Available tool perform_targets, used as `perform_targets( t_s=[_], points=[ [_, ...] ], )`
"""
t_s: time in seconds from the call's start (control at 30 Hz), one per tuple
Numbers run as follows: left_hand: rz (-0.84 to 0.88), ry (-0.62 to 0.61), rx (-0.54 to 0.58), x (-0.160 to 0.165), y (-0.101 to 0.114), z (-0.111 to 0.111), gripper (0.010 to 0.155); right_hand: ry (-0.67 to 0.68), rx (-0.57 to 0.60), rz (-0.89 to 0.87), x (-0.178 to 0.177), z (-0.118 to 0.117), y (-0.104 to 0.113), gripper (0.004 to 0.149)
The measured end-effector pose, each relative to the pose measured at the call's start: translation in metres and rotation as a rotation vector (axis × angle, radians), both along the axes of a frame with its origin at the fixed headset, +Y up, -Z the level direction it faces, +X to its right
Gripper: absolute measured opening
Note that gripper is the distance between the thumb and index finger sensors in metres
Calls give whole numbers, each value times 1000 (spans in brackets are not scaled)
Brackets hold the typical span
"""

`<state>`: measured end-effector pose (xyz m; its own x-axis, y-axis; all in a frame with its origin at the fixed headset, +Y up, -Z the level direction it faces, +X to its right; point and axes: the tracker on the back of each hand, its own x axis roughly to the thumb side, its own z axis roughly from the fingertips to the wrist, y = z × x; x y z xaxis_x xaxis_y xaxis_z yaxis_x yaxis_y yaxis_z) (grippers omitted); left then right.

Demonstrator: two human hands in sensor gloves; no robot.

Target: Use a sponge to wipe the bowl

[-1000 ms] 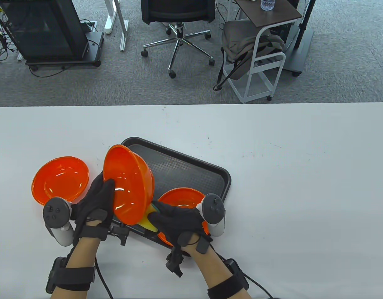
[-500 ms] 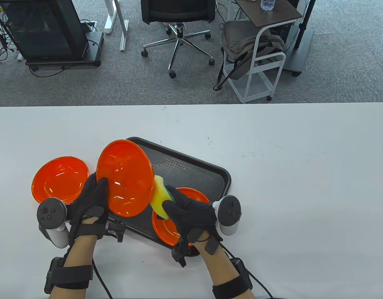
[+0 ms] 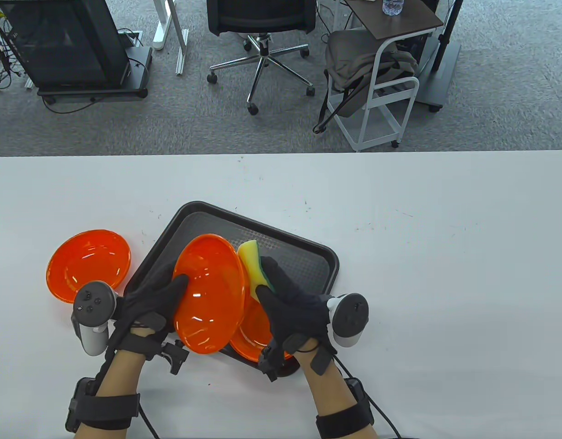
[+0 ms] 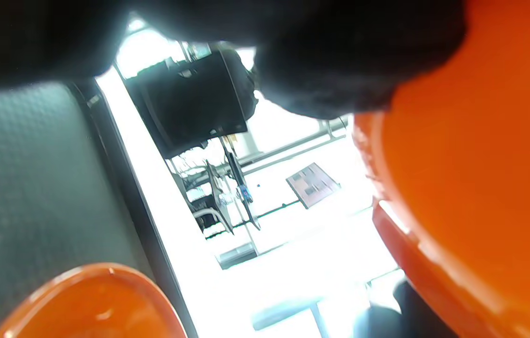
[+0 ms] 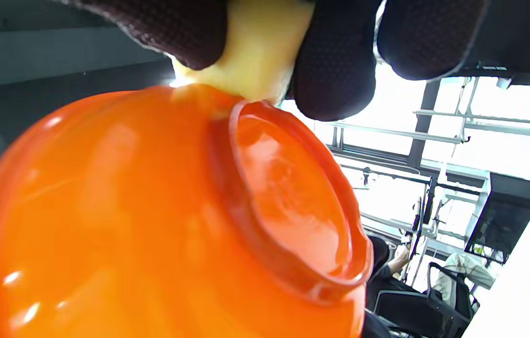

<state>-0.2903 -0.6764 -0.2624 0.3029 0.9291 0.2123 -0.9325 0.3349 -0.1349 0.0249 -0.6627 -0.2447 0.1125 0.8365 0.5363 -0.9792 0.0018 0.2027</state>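
My left hand (image 3: pixel 155 297) grips an orange bowl (image 3: pixel 210 292) by its rim and holds it tilted on edge above the black tray (image 3: pixel 290 256). In the left wrist view the bowl (image 4: pixel 471 188) fills the right side under my dark glove. My right hand (image 3: pixel 292 306) holds a yellow and green sponge (image 3: pixel 253 267) against the bowl's outer side, near its foot. The right wrist view shows the sponge (image 5: pixel 255 51) pinched between gloved fingers (image 5: pixel 335 61) and pressed on the bowl's underside (image 5: pixel 152 225).
A second orange bowl (image 3: pixel 258 331) lies in the tray under my right hand. A third orange bowl (image 3: pixel 88 265) rests on the white table (image 3: pixel 445 274) to the left of the tray. Beyond the far table edge are an office chair and a cart.
The held bowl moved right and down over the tray and tilted more. My right hand slid the sponge up along the bowl's outer side.
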Motion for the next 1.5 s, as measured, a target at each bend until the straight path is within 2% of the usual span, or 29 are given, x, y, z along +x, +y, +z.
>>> perform_targets(
  t_s=[0.13,0.23,0.4,0.5,0.77,1.03,1.27,1.5],
  points=[
    [-45,-91,23,13,3,3,60,55,-47,-5,-2,-3,-5,48],
    [-71,-86,34,15,6,5,60,137,-110,-67,-3,-7,-10,48],
    [-12,-146,24,21,5,7,61,199,-142,-28,-8,-10,-16,48],
    [2,-153,56,26,6,8,61,266,-181,-14,-16,-10,-21,49],
    [61,-47,124,18,12,11,59,356,-197,86,-35,-5,-22,51],
    [80,74,107,2,11,10,57,371,-195,152,-43,-2,-22,52],
    [84,193,74,-15,7,6,56,340,-150,207,-42,-1,-18,52],
    [93,234,52,-24,4,4,56,292,-99,197,-35,-1,-11,50]
  ],
)
